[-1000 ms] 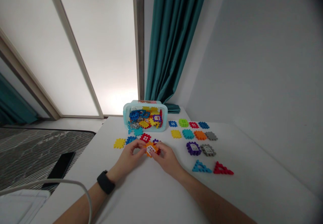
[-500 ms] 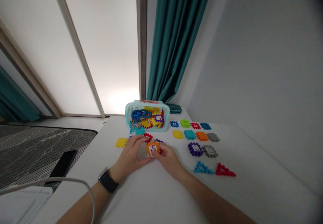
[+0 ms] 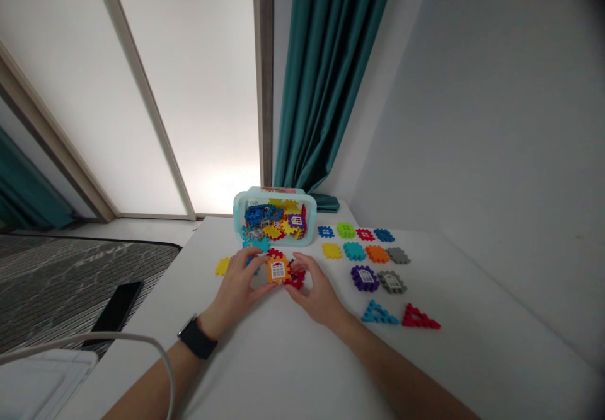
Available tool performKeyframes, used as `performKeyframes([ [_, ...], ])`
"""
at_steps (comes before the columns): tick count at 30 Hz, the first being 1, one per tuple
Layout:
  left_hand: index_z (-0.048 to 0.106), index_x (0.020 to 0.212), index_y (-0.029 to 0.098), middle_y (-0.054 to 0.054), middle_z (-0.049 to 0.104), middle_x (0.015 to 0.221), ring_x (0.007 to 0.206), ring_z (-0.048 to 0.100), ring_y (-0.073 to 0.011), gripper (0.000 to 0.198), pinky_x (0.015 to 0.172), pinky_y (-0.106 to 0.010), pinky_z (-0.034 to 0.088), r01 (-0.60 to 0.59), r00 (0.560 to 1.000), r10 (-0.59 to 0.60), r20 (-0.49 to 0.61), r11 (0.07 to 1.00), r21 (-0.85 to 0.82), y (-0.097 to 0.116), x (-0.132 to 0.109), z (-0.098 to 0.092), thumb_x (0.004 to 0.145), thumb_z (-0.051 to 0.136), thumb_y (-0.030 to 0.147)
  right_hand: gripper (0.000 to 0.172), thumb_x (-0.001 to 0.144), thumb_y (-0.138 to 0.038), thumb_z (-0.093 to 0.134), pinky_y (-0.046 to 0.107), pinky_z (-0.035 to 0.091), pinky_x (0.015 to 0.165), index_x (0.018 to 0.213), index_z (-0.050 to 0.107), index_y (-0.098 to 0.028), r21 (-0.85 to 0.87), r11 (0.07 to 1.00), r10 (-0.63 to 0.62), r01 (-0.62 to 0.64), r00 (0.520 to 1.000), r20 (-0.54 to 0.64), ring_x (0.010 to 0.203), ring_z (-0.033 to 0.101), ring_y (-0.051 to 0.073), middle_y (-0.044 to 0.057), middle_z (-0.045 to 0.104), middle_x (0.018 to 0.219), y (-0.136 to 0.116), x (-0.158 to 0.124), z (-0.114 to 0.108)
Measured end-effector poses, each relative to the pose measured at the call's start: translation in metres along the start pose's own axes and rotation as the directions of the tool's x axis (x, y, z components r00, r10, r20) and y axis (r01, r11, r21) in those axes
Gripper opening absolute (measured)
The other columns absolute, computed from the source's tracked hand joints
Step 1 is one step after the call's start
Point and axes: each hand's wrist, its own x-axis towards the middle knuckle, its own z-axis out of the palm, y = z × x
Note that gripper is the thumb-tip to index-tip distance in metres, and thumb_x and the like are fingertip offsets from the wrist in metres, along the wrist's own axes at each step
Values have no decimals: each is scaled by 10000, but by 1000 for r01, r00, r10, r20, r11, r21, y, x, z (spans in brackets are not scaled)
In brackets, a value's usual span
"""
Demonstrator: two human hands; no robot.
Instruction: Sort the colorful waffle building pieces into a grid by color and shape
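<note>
An orange square piece (image 3: 278,270) with a white window is held upright between my hands, above the white table (image 3: 265,369). My left hand (image 3: 239,287) grips its left side between thumb and fingers. My right hand (image 3: 316,291) is closed on a red piece (image 3: 296,277) at the orange piece's right edge; whether the two are joined I cannot tell. Just behind my hands lie a teal piece (image 3: 256,244) and another red piece (image 3: 275,253). A yellow piece (image 3: 221,266) is partly covered by my left hand.
A light-blue tub (image 3: 309,218) of mixed pieces stands at the back. Rows of coloured squares, including a purple window piece (image 3: 365,278), lie on the right, with a blue triangle (image 3: 379,313) and a red triangle (image 3: 420,316) nearer me. A white cable (image 3: 142,338) arcs at lower left.
The orange piece has shifted slightly left and up, now facing me more squarely. A red piece now shows in my right hand beside it. My left hand has moved a little left.
</note>
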Motion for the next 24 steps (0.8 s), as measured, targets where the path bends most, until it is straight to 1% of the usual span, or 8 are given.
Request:
performKeyframes([
  [2, 607, 1273, 275, -116, 573, 1246, 1139, 580, -298, 458, 961, -491, 520, 9, 1000, -9, 8, 1000, -6, -2, 0, 0, 866, 708, 457, 545, 828, -167, 684, 439, 540, 986, 1341, 514, -243, -136, 981, -136, 140, 990, 43, 1126, 613, 248, 110, 627, 1215, 2, 1, -6],
  [4, 602, 1283, 276, -117, 573, 1242, 1139, 580, -297, 460, 960, -493, 523, 6, 1000, -6, 13, 1000, -19, -3, 0, 0, 869, 708, 446, 527, 845, -162, 669, 461, 520, 1029, 1342, 517, -249, -223, 943, -234, 248, 968, 89, 1194, 586, 260, 121, 606, 1274, 2, 2, -10],
  [7, 600, 1284, 269, -119, 579, 1232, 1138, 579, -293, 457, 960, -490, 526, -4, 1000, 4, 16, 999, -43, -1, 0, 1, 868, 719, 418, 504, 867, -171, 653, 453, 530, 1023, 1343, 511, -252, -278, 903, -307, 327, 945, 114, 1198, 590, 257, 126, 598, 1296, 1, 2, -10],
  [10, 601, 1283, 268, -119, 588, 1227, 1149, 576, -292, 446, 968, -491, 524, -4, 1000, 5, 17, 998, -63, 1, 0, 0, 873, 718, 399, 459, 873, -173, 650, 450, 538, 1009, 1308, 534, -260, -301, 886, -330, 352, 936, 122, 1183, 602, 256, 121, 606, 1287, 0, 2, -9],
  [16, 611, 1275, 285, -112, 589, 1233, 1156, 576, -290, 426, 978, -503, 526, -29, 999, 30, 11, 997, -77, 1, -1, 0, 879, 717, 401, 431, 881, -172, 639, 445, 540, 1009, 1293, 539, -249, -323, 873, -350, 366, 930, 107, 1200, 601, 255, 130, 606, 1298, 0, 4, -11],
  [20, 597, 1295, 299, -120, 545, 1348, 1239, 557, -293, 446, 1030, -519, 509, 10, 1000, -8, 15, 989, -144, 1, -1, 3, 873, 732, 354, 440, 886, -160, 632, 450, 534, 1015, 1305, 535, -254, -307, 875, -362, 374, 927, 99, 1209, 606, 251, 127, 621, 1311, 0, 4, -12],
  [24, 585, 1300, 306, -117, 456, 1486, 1362, 485, -304, 464, 1098, -548, 458, 48, 999, -44, 27, 975, -215, 7, 1, -1, 865, 745, 323, 430, 902, -154, 616, 456, 538, 1004, 1312, 543, -260, -304, 869, -391, 390, 918, 61, 1199, 621, 247, 121, 648, 1299, -1, 5, -13],
])
